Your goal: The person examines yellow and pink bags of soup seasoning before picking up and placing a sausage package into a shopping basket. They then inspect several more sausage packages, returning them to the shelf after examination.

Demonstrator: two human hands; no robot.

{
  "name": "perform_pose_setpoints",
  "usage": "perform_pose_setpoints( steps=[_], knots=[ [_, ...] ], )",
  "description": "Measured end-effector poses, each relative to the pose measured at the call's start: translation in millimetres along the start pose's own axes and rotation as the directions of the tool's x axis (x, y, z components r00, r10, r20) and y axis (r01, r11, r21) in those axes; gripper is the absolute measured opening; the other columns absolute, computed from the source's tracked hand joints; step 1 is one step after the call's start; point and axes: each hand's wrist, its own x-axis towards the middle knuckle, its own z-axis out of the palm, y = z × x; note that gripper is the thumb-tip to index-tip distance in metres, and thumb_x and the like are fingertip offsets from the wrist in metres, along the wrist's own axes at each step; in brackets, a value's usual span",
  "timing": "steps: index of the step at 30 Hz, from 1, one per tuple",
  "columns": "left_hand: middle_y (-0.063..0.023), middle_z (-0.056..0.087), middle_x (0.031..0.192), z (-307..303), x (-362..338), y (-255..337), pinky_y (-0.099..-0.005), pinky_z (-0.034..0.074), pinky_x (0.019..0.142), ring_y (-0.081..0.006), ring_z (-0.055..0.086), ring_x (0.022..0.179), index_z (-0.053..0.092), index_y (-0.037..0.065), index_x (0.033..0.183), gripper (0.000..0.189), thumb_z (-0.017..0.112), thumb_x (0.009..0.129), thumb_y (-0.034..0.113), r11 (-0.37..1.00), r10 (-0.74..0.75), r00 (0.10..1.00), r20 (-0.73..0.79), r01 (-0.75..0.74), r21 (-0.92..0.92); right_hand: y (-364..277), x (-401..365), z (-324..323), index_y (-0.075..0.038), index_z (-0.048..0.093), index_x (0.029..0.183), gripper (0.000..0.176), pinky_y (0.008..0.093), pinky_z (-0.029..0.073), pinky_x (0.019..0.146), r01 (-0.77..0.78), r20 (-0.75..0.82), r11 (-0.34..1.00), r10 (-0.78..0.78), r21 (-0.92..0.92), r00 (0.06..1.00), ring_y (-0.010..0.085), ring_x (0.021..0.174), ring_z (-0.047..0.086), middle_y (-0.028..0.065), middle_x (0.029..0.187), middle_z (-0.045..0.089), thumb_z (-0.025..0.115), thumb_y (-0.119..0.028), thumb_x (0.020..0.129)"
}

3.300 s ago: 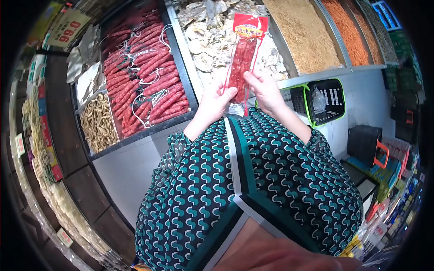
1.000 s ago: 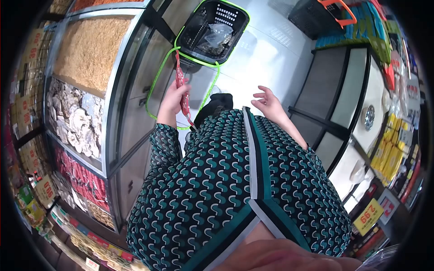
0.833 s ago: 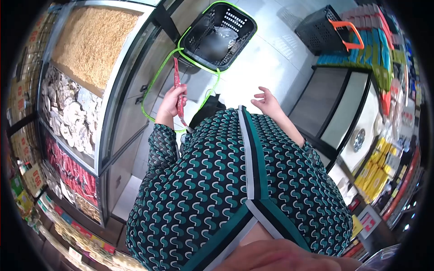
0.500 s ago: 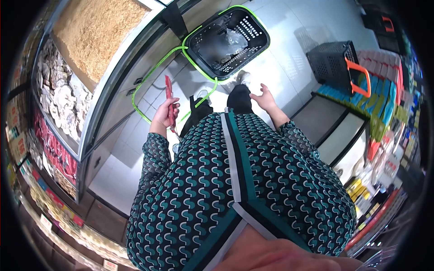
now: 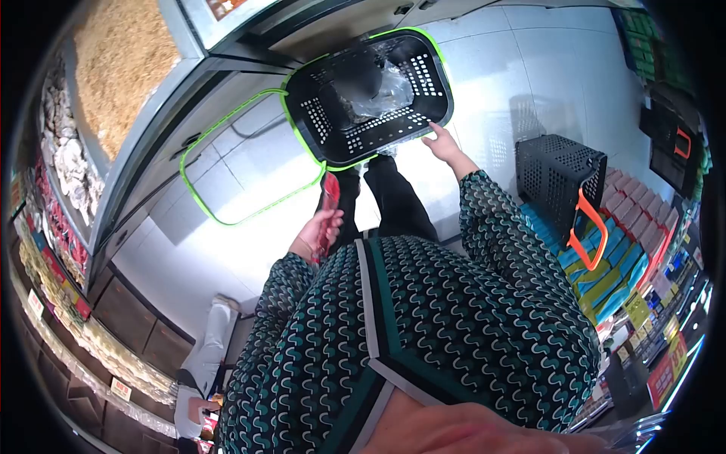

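My left hand (image 5: 321,228) is closed around a long, narrow red packet (image 5: 330,193), which stands up out of the fist toward the basket. At the near right rim of a black shopping basket (image 5: 306,83) with bright green edging is my right hand (image 5: 445,145). Its thumb and fingers are apart, with the fingertips right at the rim. Inside the basket lie a crumpled clear plastic bag (image 5: 389,89) and a dark, blurred shape. The basket's green handle (image 5: 204,204) is folded down to the left over the floor.
On the left is a glass-edged display bin of tan shreds (image 5: 125,68), with pale dried goods (image 5: 68,155) beside it. At right, a black basket with an orange handle (image 5: 594,234) stands by stacked packets (image 5: 639,208). Another person's white-clad leg (image 5: 208,344) shows at lower left.
My view has shifted, and the basket appears larger and closer. My left hand with the red packet has swung inward to the right. My right hand has reached forward to the basket's rim.
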Motion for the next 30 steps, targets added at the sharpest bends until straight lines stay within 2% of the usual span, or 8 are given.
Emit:
perform_pose_setpoints(
  steps=[6,10,15,17,19,23,26,30],
  knots=[
    [-0.0043,0.058,0.082,-17,45,-68,-0.0153,0.039,0.046,-0.0068,0.048,0.052,0.053,0.0,0.112,0.037,0.056,0.087,0.028,0.986,-0.092,0.993,-0.078,0.101,0.132,33,102,11,-0.005,0.038,0.136,0.062,0.034,0.028,0.108,0.041,0.1,0.972,-0.018,-0.231,0.995,0.0318,0.133,0.028,0.0235,0.142,0.03,0.06,-0.031,0.083],
    [-0.0101,0.056,0.098,-55,61,-85,-0.0164,0.041,0.047,-0.0096,0.049,0.054,0.046,-0.001,0.12,0.044,0.054,0.086,0.026,0.977,0.026,0.967,0.255,0.029,-0.212,29,160,30,-0.011,0.048,0.13,0.05,0.0347,0.025,0.109,0.122,0.203,0.924,-0.049,-0.363,0.978,0.0338,0.135,0.023,0.0253,0.143,0.026,0.059,-0.029,0.085],
    [-0.0087,0.058,0.101,-98,65,-90,-0.0149,0.04,0.047,-0.0128,0.055,0.081,0.048,-0.004,0.119,0.05,0.052,0.085,0.033,0.995,0.044,0.957,0.288,-0.016,-0.101,21,223,77,-0.01,0.059,0.12,0.038,0.0317,0.02,0.111,0.006,0.122,0.986,0.014,-0.167,0.992,0.034,0.137,0.017,0.0253,0.145,0.02,0.058,-0.025,0.084],
    [-0.0098,0.058,0.102,-98,70,-89,-0.0156,0.04,0.044,-0.0134,0.057,0.081,0.047,-0.005,0.121,0.052,0.052,0.086,0.034,0.995,0.084,0.977,0.197,-0.072,-0.071,24,251,89,-0.005,0.061,0.114,0.033,0.0315,0.024,0.109,0.055,0.162,0.963,-0.012,-0.264,0.987,0.0338,0.131,0.032,0.0257,0.136,0.039,0.056,-0.019,0.084],
    [-0.0107,0.058,0.104,-107,71,-88,-0.0176,0.041,0.043,-0.0146,0.057,0.084,0.045,-0.004,0.123,0.053,0.051,0.087,0.035,0.995,0.089,0.957,0.275,-0.077,-0.055,90,318,138,-0.001,0.063,0.091,0.019,0.0302,0.046,0.065,0.177,0.196,0.983,-0.164,-0.049,0.967,0.0168,0.073,0.057,0.0097,0.086,0.062,0.048,-0.01,0.085],
    [-0.0109,0.058,0.1,-118,66,-92,-0.0163,0.038,0.04,-0.0125,0.057,0.076,0.046,-0.001,0.123,0.052,0.05,0.088,0.038,0.993,0.088,0.955,0.282,-0.062,-0.099,102,321,159,-0.002,0.061,0.082,0.016,0.0298,0.044,0.059,-0.114,0.068,0.918,0.096,0.379,0.993,0.015,0.068,0.056,0.0078,0.077,0.061,0.048,-0.01,0.085],
    [-0.0097,0.056,0.09,-118,66,-88,-0.0155,0.035,0.039,-0.0091,0.051,0.062,0.048,-0.001,0.12,0.051,0.05,0.088,0.038,0.995,0.054,0.923,0.381,-0.016,-0.101,60,256,119,-0.002,0.065,0.086,0.032,0.04,0.045,0.084,-0.108,-0.041,0.987,0.114,0.118,0.993,0.0362,0.094,0.059,0.0198,0.092,0.065,0.055,-0.032,0.085],
    [-0.007,0.052,0.082,-105,57,-83,-0.0159,0.033,0.04,-0.0076,0.044,0.054,0.049,-0.001,0.118,0.049,0.05,0.088,0.037,0.996,0.08,0.947,0.311,-0.067,-0.051,42,196,87,-0.004,0.067,0.088,0.022,0.0366,0.047,0.079,0.121,-0.172,0.978,-0.15,-0.169,0.974,0.0307,0.089,0.061,0.0151,0.089,0.064,0.056,-0.023,0.088]
  ],
)
